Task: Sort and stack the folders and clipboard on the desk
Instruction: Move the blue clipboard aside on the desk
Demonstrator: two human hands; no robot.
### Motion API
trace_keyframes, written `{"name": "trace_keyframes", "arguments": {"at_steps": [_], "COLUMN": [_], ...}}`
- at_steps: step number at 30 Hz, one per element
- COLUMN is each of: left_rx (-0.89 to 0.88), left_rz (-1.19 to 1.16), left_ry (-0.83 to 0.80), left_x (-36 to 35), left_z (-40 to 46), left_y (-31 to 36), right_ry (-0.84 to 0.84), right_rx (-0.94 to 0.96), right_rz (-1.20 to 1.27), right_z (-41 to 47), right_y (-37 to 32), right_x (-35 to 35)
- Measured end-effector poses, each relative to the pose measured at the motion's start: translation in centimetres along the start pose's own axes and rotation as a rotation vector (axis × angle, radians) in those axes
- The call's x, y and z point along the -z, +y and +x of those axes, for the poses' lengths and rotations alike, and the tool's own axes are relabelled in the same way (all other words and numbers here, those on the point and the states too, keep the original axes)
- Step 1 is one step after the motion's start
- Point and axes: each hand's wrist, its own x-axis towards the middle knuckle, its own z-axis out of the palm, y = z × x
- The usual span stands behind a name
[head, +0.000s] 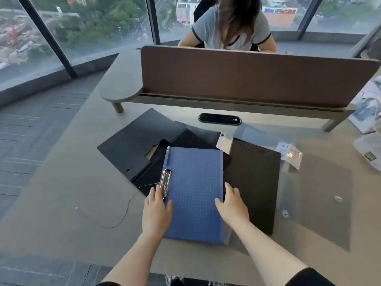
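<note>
A blue grid-patterned clipboard (pixel 194 188) with a metal clip (pixel 165 183) on its left edge lies in the middle of the grey desk (pixel 82 182). My left hand (pixel 157 213) grips its left edge by the clip, and my right hand (pixel 232 205) holds its right edge. It lies on top of black folders (pixel 132 145) spread to the left and behind. A black clipboard (pixel 253 182) lies just right of it. Clear plastic folders (pixel 321 195) with snap buttons spread further right.
A brown divider panel (pixel 247 75) on a raised shelf crosses the back of the desk, and a person sits behind it. A black cable port (pixel 219 119) sits under the shelf. Plastic-wrapped packages (pixel 369 124) lie far right. A thin thread (pixel 121 219) curls on the desk at left.
</note>
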Motion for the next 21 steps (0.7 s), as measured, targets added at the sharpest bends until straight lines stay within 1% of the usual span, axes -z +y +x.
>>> {"name": "trace_keyframes", "arguments": {"at_steps": [2,4,8,12,16,21], "left_rx": [0.055,0.087,0.102,0.273,0.399,0.406], "left_rz": [-0.087,-0.109,-0.207,-0.364,-0.472,-0.487], "left_ry": [0.009,0.001,0.007,0.005,-0.009,0.075], "left_x": [0.1,0.0,0.2,0.6,1.5,2.8], "left_z": [0.9,1.6,3.1,4.7,5.7,5.6], "left_y": [-0.6,-0.8,-0.5,-0.7,-1.4,-2.8], "right_ry": [-0.017,-0.017,0.000,0.017,0.032,0.013], "right_rx": [-0.098,-0.161,-0.231,-0.235,-0.221,-0.173], "right_rz": [0.106,0.183,0.222,0.211,0.196,0.196], "right_z": [0.6,1.0,1.8,2.0,2.0,2.2], "right_y": [-0.4,-0.4,-0.7,-1.3,-2.0,-3.8], "right_x": [-0.5,-0.9,-1.9,-2.2,-2.5,-3.5]}}
